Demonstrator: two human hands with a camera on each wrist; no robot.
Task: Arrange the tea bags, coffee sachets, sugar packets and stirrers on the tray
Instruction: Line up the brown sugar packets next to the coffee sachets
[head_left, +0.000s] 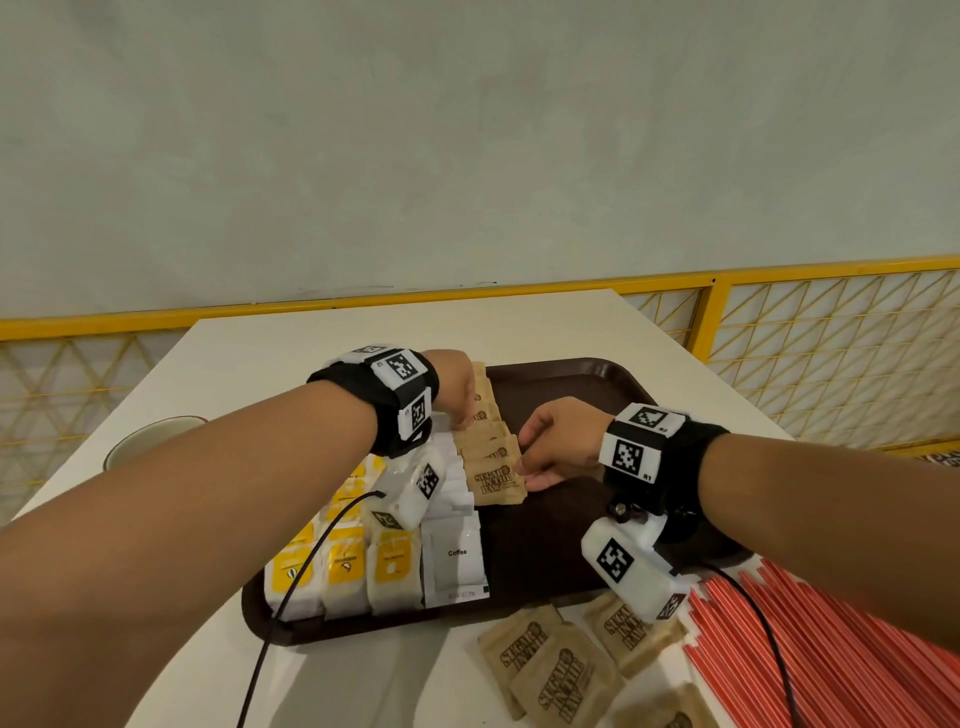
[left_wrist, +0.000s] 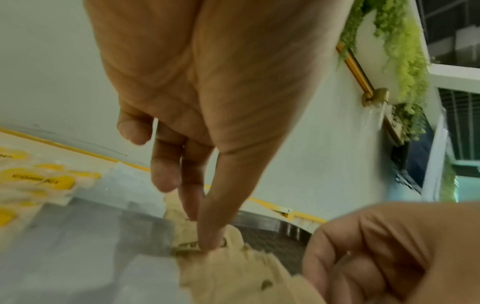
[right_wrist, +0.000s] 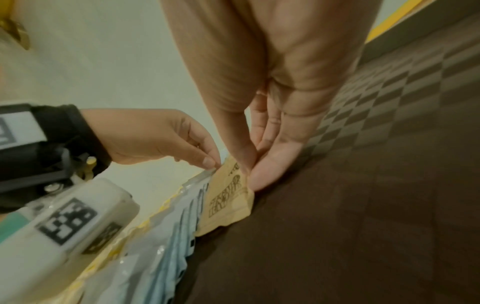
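Both hands are working the row of brown sugar packets (head_left: 491, 457) that runs up the middle of the tray (head_left: 571, 384), just right of the white coffee sachets (head_left: 456, 551). The left hand (head_left: 457, 387) comes in from 9 o'clock with its fingers straight and pointing down, fingertips (left_wrist: 210, 242) pressing on the top edges of the packets at the far end of the row, so it's not really gripping anything, just pinning them. The right hand (head_left: 558, 441) comes in from 3 o'clock and touches the right edge of the nearest packets; in the right wrist view its thumb and fingers (right_wrist: 265, 174) come together against that edge, narrow, but honestly can't tell if it's actually pinching a packet or just nudging it. Tea bags (head_left: 343, 571) with yellow labels sit in rows at the 9 o'clock side of the tray, touching the sachets. The right half of the tray is bare brown. Off the tray at 6 o'clock there's a loose bunch of spare packets (head_left: 561, 670) on the table (head_left: 311, 343), and a pile of red stirrers (head_left: 831, 654) at about 4 o'clock. A cup (head_left: 150, 439) sits at 9 o'clock, well apart from the tray.
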